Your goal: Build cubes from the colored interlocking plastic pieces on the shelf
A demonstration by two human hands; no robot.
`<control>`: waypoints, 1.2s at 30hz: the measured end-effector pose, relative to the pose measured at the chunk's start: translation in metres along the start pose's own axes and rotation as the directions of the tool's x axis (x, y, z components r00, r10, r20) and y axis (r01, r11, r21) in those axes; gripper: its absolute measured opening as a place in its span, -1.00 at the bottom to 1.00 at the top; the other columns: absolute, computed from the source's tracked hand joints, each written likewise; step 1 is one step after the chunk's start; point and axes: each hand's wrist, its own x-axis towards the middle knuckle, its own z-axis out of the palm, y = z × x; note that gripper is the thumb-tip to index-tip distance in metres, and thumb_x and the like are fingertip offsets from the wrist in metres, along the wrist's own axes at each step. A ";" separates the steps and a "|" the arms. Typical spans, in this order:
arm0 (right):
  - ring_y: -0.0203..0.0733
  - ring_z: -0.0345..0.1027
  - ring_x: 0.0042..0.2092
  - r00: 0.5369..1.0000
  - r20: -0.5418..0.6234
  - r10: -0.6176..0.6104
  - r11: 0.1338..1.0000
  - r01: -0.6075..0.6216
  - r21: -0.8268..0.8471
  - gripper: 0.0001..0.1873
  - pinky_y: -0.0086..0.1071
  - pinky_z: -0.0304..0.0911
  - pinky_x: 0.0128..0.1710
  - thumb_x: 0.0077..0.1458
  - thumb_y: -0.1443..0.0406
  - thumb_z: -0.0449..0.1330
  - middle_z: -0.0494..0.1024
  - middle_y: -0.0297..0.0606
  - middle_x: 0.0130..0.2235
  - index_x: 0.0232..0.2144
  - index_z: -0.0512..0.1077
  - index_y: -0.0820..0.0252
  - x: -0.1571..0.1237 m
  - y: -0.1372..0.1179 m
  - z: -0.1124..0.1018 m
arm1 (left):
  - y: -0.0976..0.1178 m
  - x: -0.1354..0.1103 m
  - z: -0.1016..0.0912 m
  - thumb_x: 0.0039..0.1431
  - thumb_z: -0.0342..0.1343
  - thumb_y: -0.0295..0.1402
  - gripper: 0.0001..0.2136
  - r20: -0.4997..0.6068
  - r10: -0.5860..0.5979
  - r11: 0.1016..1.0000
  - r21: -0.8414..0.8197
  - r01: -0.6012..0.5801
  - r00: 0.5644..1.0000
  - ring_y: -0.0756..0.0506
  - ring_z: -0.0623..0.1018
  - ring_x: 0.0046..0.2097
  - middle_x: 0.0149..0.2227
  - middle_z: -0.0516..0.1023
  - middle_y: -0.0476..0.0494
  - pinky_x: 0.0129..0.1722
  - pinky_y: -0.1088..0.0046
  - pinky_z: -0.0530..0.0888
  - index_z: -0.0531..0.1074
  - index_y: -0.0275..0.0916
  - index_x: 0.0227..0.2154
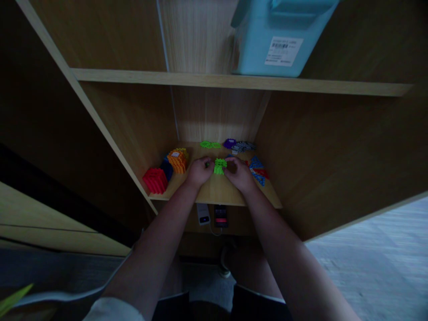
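Where left hand (199,171) and right hand (238,173) clasp it, green block (220,166) is half-hidden.

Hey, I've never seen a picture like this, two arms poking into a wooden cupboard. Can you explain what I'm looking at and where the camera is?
No machine here: these are a person's own bare arms. The single camera sits on their head, looking forward and down. The left hand and right hand meet on a wooden shelf board and pinch a small bright green plastic block stack from either side. To the left on the board stand a red ribbed stack and an orange ribbed stack; flat green pieces lie at the back, blue and red flat pieces on the right. A light blue plastic bin sits on the shelf above.
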 end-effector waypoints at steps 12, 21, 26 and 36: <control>0.12 0.57 0.11 1.000 -0.005 0.002 1.000 -0.002 0.009 -0.71 0.09 0.43 0.24 0.19 0.17 0.32 0.70 -0.16 0.04 -0.02 0.54 -0.02 0.000 0.001 0.001 | -0.002 0.001 0.001 0.33 0.12 -0.32 -0.79 0.015 0.006 1.000 -0.008 -0.006 1.000 -0.09 0.50 -0.38 -0.46 0.56 -0.05 -0.33 0.40 0.32 0.58 -0.22 -0.40; 0.11 0.58 0.09 1.000 -0.001 -0.010 1.000 0.010 0.006 -0.71 0.08 0.45 0.21 0.20 0.14 0.29 0.70 -0.14 0.03 -0.03 0.53 -0.01 0.000 0.002 0.003 | -0.004 0.000 0.002 0.33 0.13 -0.33 -0.79 0.017 0.001 1.000 -0.019 -0.001 1.000 -0.09 0.52 -0.38 -0.45 0.58 -0.07 -0.31 0.39 0.35 0.61 -0.21 -0.38; 0.11 0.58 0.08 1.000 -0.005 -0.013 1.000 0.013 0.005 -0.72 0.07 0.46 0.20 0.20 0.15 0.29 0.70 -0.15 0.01 -0.04 0.54 -0.01 0.000 0.003 0.003 | -0.003 0.000 0.001 0.33 0.13 -0.35 -0.79 0.016 -0.007 1.000 -0.015 0.007 1.000 -0.09 0.52 -0.38 -0.44 0.59 -0.06 -0.31 0.39 0.35 0.60 -0.21 -0.40; 0.11 0.55 0.12 1.000 0.015 -0.012 1.000 0.012 0.007 -0.72 0.08 0.45 0.23 0.20 0.13 0.30 0.67 -0.13 0.03 -0.04 0.54 -0.02 0.000 0.004 0.004 | -0.005 0.002 0.003 0.33 0.14 -0.34 -0.80 0.017 -0.015 1.000 -0.019 0.015 1.000 -0.11 0.54 -0.36 -0.44 0.60 -0.07 -0.30 0.39 0.36 0.61 -0.22 -0.38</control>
